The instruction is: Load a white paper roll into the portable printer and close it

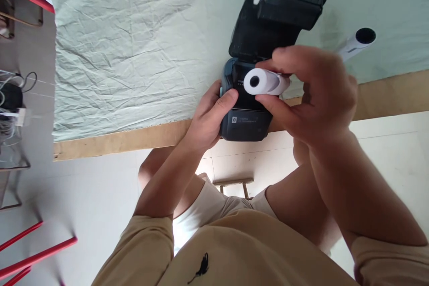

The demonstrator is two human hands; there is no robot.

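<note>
A dark portable receipt printer (248,125) is held at the table's near edge, its lid (268,31) swung up and away from me. My left hand (212,114) grips the printer's left side, thumb over the rim of the open paper bay. Between the thumb and fingers of my right hand (311,94) is a white thermal paper roll (264,82), one end with its dark core hole facing left. The roll is over the bay; whether it touches the inside I cannot tell. Right-hand fingers hide part of the printer's right side.
A white cylinder with a black end (358,40) lies on the table beyond my right hand. Wrinkled pale green cloth (134,53) covers the table, with a wooden edge (117,143) in front. Red metal bars (40,254) and cables (10,111) are at the left.
</note>
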